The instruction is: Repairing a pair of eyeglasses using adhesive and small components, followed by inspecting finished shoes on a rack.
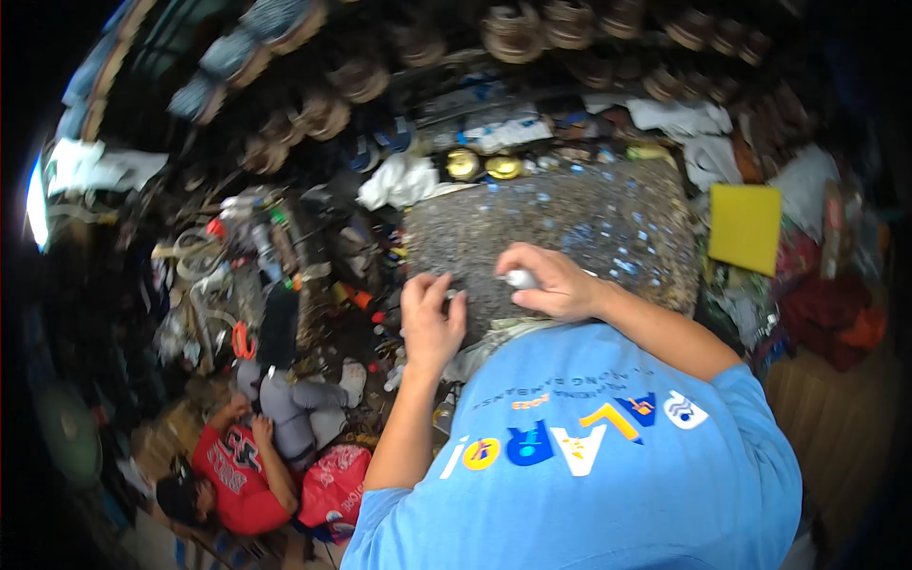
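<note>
My right hand (560, 286) is curled round a small white rounded object (522, 278), whose end shows between thumb and forefinger; its kind cannot be made out. It is held over the near part of a dark, worn work board (560, 214) spattered with blue and whitish flecks. At the board's near left corner is my left hand (429, 321). Its fingers are bent, with thumb and forefinger close together round a small greyish bit too blurred to name. A crumpled pale cloth or plastic (499, 334) lies between the board and my blue shirt.
Two round gold-coloured tins (503, 167) and white crumpled plastic (399, 180) sit along the board's far edge. A yellow square sheet (745, 228) is at the right. Shoes (513, 33) line racks above. Cluttered tools fill the left, where another person in red (237, 470) sits.
</note>
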`<action>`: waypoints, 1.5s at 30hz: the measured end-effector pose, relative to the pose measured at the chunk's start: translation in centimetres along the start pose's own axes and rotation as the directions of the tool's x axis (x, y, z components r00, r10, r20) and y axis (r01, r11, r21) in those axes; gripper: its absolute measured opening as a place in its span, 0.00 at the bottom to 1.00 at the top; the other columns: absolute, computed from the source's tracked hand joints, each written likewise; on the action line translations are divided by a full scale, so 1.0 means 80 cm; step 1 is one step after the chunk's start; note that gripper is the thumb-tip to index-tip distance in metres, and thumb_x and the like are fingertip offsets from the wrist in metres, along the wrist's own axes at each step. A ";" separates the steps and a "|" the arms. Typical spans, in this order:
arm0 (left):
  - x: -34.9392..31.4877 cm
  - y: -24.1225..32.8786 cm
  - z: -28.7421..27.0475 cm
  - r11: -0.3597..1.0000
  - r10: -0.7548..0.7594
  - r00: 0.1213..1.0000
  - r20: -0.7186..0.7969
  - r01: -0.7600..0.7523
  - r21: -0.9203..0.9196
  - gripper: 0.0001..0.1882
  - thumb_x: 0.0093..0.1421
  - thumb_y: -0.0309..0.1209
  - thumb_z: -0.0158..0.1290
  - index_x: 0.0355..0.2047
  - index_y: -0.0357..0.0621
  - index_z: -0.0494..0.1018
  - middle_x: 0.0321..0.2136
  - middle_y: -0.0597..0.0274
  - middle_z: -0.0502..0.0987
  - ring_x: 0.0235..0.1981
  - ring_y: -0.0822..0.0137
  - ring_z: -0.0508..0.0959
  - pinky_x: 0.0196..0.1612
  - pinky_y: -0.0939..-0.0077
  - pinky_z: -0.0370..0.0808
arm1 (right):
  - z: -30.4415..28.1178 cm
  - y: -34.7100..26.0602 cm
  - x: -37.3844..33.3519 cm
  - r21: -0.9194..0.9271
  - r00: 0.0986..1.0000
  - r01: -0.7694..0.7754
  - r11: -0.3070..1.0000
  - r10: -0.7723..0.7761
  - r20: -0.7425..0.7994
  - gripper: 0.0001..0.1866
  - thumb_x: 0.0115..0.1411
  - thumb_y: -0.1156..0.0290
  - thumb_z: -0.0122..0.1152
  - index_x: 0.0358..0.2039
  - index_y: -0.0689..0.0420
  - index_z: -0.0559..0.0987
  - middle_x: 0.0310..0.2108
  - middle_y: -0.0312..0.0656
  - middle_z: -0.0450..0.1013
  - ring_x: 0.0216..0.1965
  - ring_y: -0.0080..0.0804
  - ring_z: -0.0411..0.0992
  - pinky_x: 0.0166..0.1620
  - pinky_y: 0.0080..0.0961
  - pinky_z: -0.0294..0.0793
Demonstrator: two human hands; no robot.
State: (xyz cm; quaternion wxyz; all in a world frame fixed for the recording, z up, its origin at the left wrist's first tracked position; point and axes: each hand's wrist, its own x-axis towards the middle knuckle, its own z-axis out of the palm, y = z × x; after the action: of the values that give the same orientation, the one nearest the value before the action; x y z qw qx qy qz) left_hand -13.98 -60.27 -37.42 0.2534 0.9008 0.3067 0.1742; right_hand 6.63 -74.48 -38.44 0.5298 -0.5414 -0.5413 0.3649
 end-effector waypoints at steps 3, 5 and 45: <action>0.008 -0.008 0.003 0.999 0.030 0.998 0.054 -0.031 0.020 0.15 0.55 0.28 0.64 0.42 0.37 0.81 0.41 0.52 0.77 0.45 0.51 0.77 0.49 0.60 0.75 | -0.001 0.009 -0.012 0.106 0.999 -0.008 0.994 0.013 -0.050 0.14 0.67 0.63 0.60 0.48 0.56 0.73 0.45 0.42 0.73 0.45 0.36 0.74 0.48 0.32 0.72; 0.007 -0.008 0.004 1.000 0.022 0.996 0.091 -0.020 -0.019 0.12 0.55 0.27 0.64 0.40 0.38 0.81 0.39 0.52 0.78 0.43 0.51 0.78 0.47 0.61 0.76 | 0.005 0.020 -0.021 0.196 0.999 -0.003 0.981 0.010 -0.035 0.13 0.69 0.61 0.59 0.46 0.56 0.74 0.44 0.42 0.73 0.43 0.34 0.73 0.47 0.32 0.72; 0.031 0.107 0.032 0.796 -0.004 0.984 -0.176 -0.103 -0.597 0.23 0.59 0.15 0.60 0.55 0.34 0.73 0.34 0.57 0.85 0.30 0.77 0.81 0.32 0.83 0.77 | 0.001 -0.007 -0.019 0.086 0.964 -0.112 0.990 0.129 -0.232 0.13 0.71 0.66 0.53 0.39 0.61 0.80 0.28 0.43 0.75 0.30 0.30 0.75 0.36 0.28 0.75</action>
State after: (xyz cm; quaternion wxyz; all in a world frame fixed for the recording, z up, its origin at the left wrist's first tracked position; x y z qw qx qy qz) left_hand -6.94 -65.45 -34.32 0.4954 0.7628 0.2318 0.3449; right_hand 6.22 -76.03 -38.16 0.5866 -0.5934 -0.4268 0.3487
